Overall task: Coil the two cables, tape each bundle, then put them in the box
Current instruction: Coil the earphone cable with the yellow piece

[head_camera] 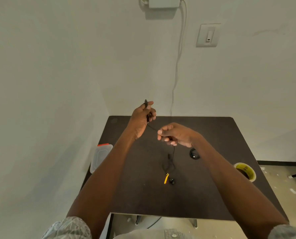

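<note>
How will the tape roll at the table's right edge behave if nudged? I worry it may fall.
The tape roll lies flat on its side, so it would probably slide rather than roll. It sits right at the table edge, so an outward push could likely drop it. Its hollow core suggests it is light and moves easily.

Soft, dim, even light is filling the room, giving the pale wall (57,75) a greenish-grey cast. The dark desk (212,187) is swallowing detail, so the thin black cable (173,157) is barely standing out against it. Shadows are lying faint and diffuse, with no glare showing. The wide lens is bowing straight lines toward the edges and stretching the forearms. Fine detail is looking smeared and slightly blurred throughout.
</note>
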`<action>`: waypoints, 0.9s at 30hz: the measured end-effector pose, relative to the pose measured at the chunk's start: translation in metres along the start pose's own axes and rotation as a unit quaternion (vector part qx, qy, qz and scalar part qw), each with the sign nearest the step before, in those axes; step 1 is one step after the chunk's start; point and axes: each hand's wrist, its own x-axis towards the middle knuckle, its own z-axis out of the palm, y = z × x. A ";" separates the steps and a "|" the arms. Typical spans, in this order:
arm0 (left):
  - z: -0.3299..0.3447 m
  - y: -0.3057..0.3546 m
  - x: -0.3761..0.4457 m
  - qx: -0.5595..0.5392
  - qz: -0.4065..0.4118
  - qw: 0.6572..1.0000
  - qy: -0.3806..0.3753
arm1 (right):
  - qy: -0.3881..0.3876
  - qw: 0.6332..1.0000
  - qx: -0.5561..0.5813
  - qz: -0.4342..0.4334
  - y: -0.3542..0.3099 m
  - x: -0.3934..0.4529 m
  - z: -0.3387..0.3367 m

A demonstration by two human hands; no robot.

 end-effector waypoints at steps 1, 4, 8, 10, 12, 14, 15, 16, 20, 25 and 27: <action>-0.003 -0.006 0.001 0.067 -0.006 0.998 0.002 | 0.000 1.000 0.025 -0.016 -0.007 -0.004 -0.004; -0.005 -0.022 -0.005 0.165 -0.041 0.985 -0.028 | 0.034 0.989 0.112 -0.086 -0.027 -0.011 -0.020; 0.003 -0.026 -0.023 0.077 -0.114 0.987 -0.080 | 0.105 0.952 0.233 -0.171 -0.042 -0.003 -0.044; 0.003 -0.027 -0.029 -0.002 -0.149 0.982 -0.117 | 0.158 0.936 0.257 -0.180 -0.040 0.004 -0.054; 0.000 -0.024 -0.031 -0.037 -0.172 0.968 -0.181 | 0.217 0.935 0.233 -0.158 -0.031 0.011 -0.059; -0.002 -0.020 -0.030 -0.048 -0.166 0.959 -0.226 | 0.261 0.937 0.196 -0.126 -0.019 0.019 -0.059; -0.002 -0.018 -0.031 -0.067 -0.157 0.956 -0.238 | 0.278 0.938 0.176 -0.107 -0.011 0.024 -0.057; -0.001 -0.014 -0.032 -0.098 -0.148 0.954 -0.243 | 0.289 0.941 0.152 -0.089 -0.005 0.026 -0.054; 0.005 0.001 -0.029 -0.261 -0.092 0.932 -0.236 | 0.254 0.962 0.085 -0.047 0.019 0.029 -0.026; 0.011 0.004 -0.012 -0.243 0.028 0.969 -0.031 | 0.111 0.991 0.068 0.012 0.041 0.022 0.018; 0.005 -0.005 -0.006 -0.175 0.032 0.982 0.064 | 0.037 0.995 0.090 0.026 0.043 0.015 0.026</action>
